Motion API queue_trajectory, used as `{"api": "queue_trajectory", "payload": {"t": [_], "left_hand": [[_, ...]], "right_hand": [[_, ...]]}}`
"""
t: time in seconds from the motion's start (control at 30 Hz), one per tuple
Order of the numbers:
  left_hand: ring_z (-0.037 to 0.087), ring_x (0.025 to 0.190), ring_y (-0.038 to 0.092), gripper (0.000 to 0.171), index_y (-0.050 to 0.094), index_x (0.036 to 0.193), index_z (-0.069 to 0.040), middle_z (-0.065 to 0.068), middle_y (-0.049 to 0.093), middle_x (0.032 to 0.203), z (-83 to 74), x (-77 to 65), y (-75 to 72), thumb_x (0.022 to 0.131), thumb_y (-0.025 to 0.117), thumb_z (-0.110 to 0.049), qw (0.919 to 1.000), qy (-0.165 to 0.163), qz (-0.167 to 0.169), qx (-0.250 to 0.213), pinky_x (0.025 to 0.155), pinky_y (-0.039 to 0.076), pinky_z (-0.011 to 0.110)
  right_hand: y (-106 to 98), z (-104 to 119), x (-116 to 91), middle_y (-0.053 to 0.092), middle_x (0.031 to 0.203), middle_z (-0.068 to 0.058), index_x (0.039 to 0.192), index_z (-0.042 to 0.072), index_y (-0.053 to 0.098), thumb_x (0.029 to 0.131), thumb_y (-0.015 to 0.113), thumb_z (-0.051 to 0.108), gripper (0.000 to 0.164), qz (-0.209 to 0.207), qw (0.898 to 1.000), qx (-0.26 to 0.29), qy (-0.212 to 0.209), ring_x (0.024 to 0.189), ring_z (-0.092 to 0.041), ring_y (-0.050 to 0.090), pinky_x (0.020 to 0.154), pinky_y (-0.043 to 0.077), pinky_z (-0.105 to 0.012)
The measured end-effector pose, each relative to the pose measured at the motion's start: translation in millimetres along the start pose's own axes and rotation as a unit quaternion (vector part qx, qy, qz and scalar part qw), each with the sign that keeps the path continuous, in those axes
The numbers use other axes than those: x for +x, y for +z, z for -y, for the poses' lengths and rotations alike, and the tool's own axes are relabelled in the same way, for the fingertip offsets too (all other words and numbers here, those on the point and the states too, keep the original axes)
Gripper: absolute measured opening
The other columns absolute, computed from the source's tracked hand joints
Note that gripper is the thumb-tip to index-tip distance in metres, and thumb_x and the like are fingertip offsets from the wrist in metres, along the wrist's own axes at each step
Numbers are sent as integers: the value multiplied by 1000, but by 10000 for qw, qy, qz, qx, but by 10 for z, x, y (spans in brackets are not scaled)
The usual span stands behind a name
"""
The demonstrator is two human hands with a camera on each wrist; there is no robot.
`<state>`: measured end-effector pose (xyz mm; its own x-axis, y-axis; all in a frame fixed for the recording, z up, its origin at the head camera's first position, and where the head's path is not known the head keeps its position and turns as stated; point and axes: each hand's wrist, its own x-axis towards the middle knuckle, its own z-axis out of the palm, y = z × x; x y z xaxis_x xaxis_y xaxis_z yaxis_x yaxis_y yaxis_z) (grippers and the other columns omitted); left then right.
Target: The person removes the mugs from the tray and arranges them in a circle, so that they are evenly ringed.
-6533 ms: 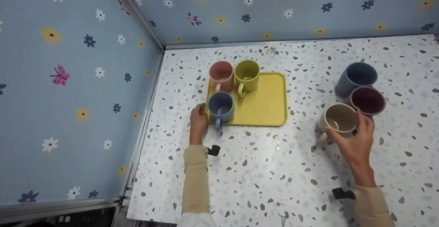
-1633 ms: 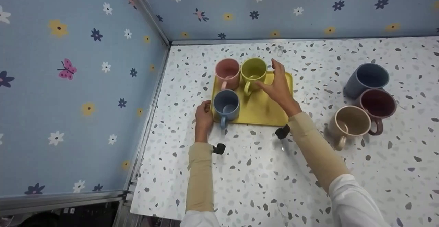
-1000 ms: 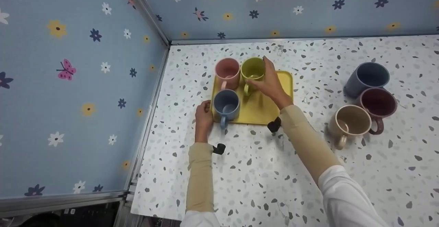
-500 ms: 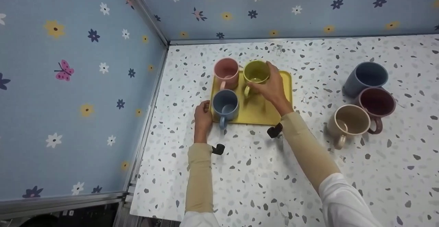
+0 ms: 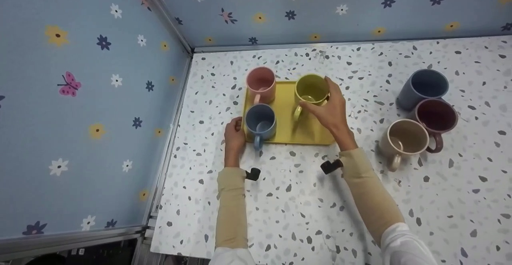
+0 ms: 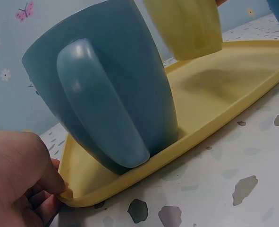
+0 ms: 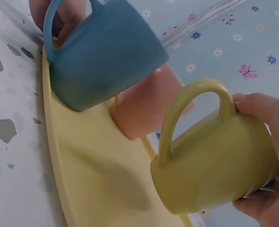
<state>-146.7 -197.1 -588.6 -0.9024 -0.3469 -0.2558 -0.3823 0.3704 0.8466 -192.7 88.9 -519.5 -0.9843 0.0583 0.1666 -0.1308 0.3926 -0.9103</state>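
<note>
My right hand [image 5: 333, 109] grips the yellow-green mug [image 5: 311, 89] by its upper body, thumb near the handle and fingers on the far side. In the right wrist view the mug [image 7: 215, 161] hangs above the tray, casting a shadow on it. My left hand [image 5: 234, 135] pinches the near-left corner of the yellow tray [image 5: 296, 137], fingers curled at its rim [image 6: 82, 198]. On the tray's left side stand a pink mug [image 5: 261, 84] at the back and a blue mug [image 5: 260, 121] in front, handles toward me.
On the right of the speckled table [image 5: 288, 209] stand a large blue mug [image 5: 424, 89], a maroon mug [image 5: 435, 117] and a beige mug [image 5: 404, 139], close together. Flowered panels [image 5: 100, 137] border the left and back of the table.
My right hand has let go of the beige mug on the right, reached the tray, taken the yellow-green mug, raised it and carried it rightward. The left hand stays at the tray's corner.
</note>
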Motion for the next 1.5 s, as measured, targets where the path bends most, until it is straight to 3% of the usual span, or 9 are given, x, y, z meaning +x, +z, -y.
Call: {"api": "queue_trajectory", "payload": {"t": [0.33, 0.7, 1.1, 1.5], "left_hand": [[23, 103, 54, 36, 57, 126, -4, 13, 57, 113, 2, 2, 1, 92, 45, -4, 9999, 87, 21, -96, 93, 45, 34], [21, 104, 52, 37, 57, 127, -8, 10, 55, 113, 10, -13, 1, 92, 45, -6, 9999, -72, 15, -68, 95, 43, 34], [21, 103, 52, 40, 57, 127, -6, 11, 56, 113, 9, -1, 9, 90, 43, -2, 10000, -32, 3, -54, 94, 43, 34], [21, 102, 52, 39, 56, 128, -5, 12, 55, 114, 6, 6, 11, 92, 42, -2, 10000, -21, 20, -55, 93, 44, 33]], "right_hand": [[-380, 50, -225, 48, 138, -18, 142, 0, 39, 61, 89, 36, 103, -306, 9990, -270, -165, 123, -27, 49, 102, 44, -41], [-697, 14, -454, 41, 145, -19, 147, 4, 33, 62, 85, 48, 110, -360, 9944, -857, 497, 129, -31, 43, 108, 36, -48], [-857, -59, -581, 33, 149, -24, 151, 3, 19, 69, 80, 51, 113, -214, 9857, -1487, 762, 134, -38, 37, 112, 30, -51], [-942, -68, -616, 30, 150, -24, 153, 7, 10, 72, 77, 50, 114, -158, 9770, -1798, 1134, 134, -41, 37, 109, 32, -57]]}}
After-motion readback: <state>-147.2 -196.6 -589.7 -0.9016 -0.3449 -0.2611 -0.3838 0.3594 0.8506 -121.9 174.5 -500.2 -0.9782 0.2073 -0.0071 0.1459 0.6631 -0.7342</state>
